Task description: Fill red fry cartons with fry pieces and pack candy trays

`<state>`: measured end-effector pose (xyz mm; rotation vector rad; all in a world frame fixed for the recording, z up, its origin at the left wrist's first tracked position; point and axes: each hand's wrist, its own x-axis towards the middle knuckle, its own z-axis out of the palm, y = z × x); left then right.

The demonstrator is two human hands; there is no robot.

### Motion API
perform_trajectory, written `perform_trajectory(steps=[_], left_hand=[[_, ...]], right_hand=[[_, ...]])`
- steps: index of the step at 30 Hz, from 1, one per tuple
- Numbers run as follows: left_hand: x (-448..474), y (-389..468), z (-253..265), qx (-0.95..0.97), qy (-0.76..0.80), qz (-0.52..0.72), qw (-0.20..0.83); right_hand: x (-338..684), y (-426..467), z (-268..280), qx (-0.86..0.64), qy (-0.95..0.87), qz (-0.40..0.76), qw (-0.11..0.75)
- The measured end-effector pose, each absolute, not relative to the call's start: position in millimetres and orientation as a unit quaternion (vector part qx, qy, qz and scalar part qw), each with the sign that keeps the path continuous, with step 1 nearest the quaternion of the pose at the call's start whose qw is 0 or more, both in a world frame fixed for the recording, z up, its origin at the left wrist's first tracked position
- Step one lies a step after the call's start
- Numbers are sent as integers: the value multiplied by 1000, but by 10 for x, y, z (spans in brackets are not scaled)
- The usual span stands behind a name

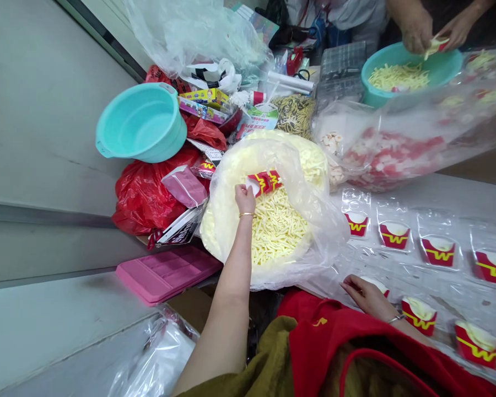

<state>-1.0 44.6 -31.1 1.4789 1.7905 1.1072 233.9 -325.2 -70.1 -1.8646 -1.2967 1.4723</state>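
My left hand [245, 199] reaches into a big clear plastic bag [225, 182] filled with small pale-yellow fry-shaped pieces [279, 226]. Its fingers are closed at the white end of some red fry cartons [267, 182] with yellow zigzag marks, which lie on top of the pieces. My right hand [367, 298] is low on the right, palm down with fingers loosely apart and nothing visible in them. Beside and partly behind it is a red carton [378, 285] in a clear plastic pack.
Red cartons [394, 236] sit in rows of clear packs on the right. A turquoise basin [143, 121] rests on red bags at left, above a pink tray [169, 273]. Across the table, another person's hands [417, 33] hold a carton above a basin [370, 91] of pale pieces.
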Motion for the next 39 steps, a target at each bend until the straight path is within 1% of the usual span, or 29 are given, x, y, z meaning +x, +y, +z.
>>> perform_trajectory(steps=[3,4,5,6,8,9,11,13,14,15,19,21,23,25,28,31,33,36,39], left_hand=[[-155,187,-172,492,666,510,232],[-169,34,-135,476,661,530,237],[-160,-154,-109,473,654,527,267],[-127,-371,-96,481,645,500,321],[-8,-854,-100,525,603,377,467],[66,-1092,-113,549,570,313,525],[202,-1478,-148,585,515,214,589],[286,-1661,-191,624,466,141,611],[304,-1667,-217,651,455,120,596],[310,-1623,-250,683,458,108,559],[322,-1236,-453,779,548,59,299],[379,-1100,-579,788,566,-3,242],[453,-1046,-690,790,567,-33,233],[495,-1036,-765,787,567,-18,243],[431,-1011,-803,745,592,61,301],[250,-948,-768,621,624,189,436],[120,-910,-708,521,630,246,520],[-29,-899,-553,446,627,257,584],[-89,-955,-335,360,575,279,680]], right_hand=[[2294,-3159,-621,-662,-493,520,220],[2261,-3104,-567,-658,-506,508,229],[2217,-3037,-500,-658,-521,485,246],[2164,-2958,-427,-661,-540,448,268],[2038,-2785,-290,-668,-581,348,308],[1974,-2702,-243,-668,-602,301,317],[1869,-2576,-223,-660,-636,251,311],[1814,-2526,-300,-655,-647,253,298],[1807,-2529,-358,-658,-643,259,295],[1811,-2545,-418,-665,-635,262,293],[1873,-2633,-530,-696,-607,251,290],[1896,-2646,-499,-707,-594,255,288],[1911,-2640,-456,-712,-583,263,288],[1925,-2630,-440,-712,-582,269,287],[1951,-2615,-475,-708,-584,276,286],[1957,-2582,-518,-706,-582,278,293],[1940,-2543,-512,-699,-587,280,298],[1885,-2457,-444,-685,-601,284,299],[1804,-2344,-371,-673,-616,287,293]])
